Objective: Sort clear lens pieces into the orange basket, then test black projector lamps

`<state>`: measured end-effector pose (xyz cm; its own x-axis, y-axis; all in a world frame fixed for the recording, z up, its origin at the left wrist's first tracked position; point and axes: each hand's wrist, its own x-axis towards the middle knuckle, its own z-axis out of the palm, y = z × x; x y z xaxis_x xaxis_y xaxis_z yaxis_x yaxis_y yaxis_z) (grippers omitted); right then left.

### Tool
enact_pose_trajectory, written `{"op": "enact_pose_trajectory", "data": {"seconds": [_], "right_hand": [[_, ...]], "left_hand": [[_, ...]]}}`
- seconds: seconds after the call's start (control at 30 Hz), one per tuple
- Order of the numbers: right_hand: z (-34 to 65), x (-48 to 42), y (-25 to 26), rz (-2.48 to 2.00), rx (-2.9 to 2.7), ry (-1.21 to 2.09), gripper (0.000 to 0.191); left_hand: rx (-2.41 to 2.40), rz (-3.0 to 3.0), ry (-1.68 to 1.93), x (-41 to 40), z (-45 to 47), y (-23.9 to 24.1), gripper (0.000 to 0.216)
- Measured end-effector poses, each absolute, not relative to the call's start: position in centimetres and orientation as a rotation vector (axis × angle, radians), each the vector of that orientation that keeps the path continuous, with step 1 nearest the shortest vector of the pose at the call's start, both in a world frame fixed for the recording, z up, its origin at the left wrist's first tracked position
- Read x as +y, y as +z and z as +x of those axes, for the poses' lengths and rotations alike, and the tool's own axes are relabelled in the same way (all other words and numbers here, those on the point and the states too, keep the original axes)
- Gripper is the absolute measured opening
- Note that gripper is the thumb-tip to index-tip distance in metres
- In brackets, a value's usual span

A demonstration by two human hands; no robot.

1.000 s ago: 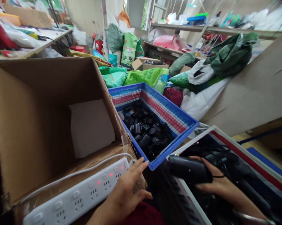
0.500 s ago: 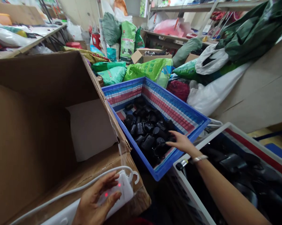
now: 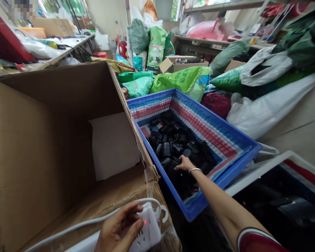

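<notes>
Right hand (image 3: 185, 163) shifted deeper into one basket (image 3: 232, 169), many black parts (image 3: 167, 149); grasp unclear. Left hand (image 3: 117, 225) unclenched.

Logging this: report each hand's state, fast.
Left hand: loosely curled over power strip; grip cannot be told.
Right hand: among black items in blue basket; grip unclear.

The left hand (image 3: 119, 227) hid part of the power strip (image 3: 150, 231), which ran off the bottom edge. Whether the right hand (image 3: 186, 163) gripped a black device (image 3: 167, 149) was unclear — its grasp was partly hidden. The white crate (image 3: 262, 172) was cut off at right — its contents (image 3: 296, 211) murky.
</notes>
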<state>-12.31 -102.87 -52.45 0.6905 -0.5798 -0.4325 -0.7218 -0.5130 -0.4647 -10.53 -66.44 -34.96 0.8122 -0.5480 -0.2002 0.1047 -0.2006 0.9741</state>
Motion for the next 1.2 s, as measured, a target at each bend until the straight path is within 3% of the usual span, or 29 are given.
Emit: {"op": "enact_pose_trajectory", "data": {"seconds": [0.23, 0.37, 0.47, 0.57, 0.8, 0.93, 1.07, 1.2], "right_hand": [[-13.1, -97.3, -45.8, -2.285, 0.728, -0.032, 0.065], [-15.9, -95.2, -37.2, -2.340, 0.426, -0.228, 0.079], [-18.2, -93.1, -30.7, -2.431, 0.082, -0.328, 0.080], [-19.6, -90.9, -26.5, -2.499, -0.147, -0.376, 0.081], [-18.9, -90.0, -25.0, -2.086, -0.044, -0.679, 0.094], [-18.2, -91.1, -25.0, -1.872, -0.067, -0.574, 0.111], [-17.9, -91.2, -24.9, -1.724, -0.087, -0.558, 0.093], [-17.1, -89.7, -25.1, -1.906, 0.138, -0.701, 0.075]], "left_hand": [[-0.534, 1.704, -0.617, -65.9, -9.7, -34.2, 0.024], [-0.999, 1.903, -0.066, -67.2, -9.9, -31.4, 0.024], [-1.360, 1.893, 0.186, -69.7, -10.7, -28.1, 0.040], [-1.499, 1.992, 0.047, -72.3, -11.4, -25.9, 0.073], [-1.224, 1.783, 0.035, -74.3, -9.6, -24.3, 0.052], [-0.948, 1.519, -0.060, -73.6, -9.4, -20.7, 0.050], [-0.834, 1.329, -0.257, -72.9, -9.7, -19.2, 0.051], [-0.837, 1.597, 0.020, -72.8, -8.8, -21.6, 0.042]]}}
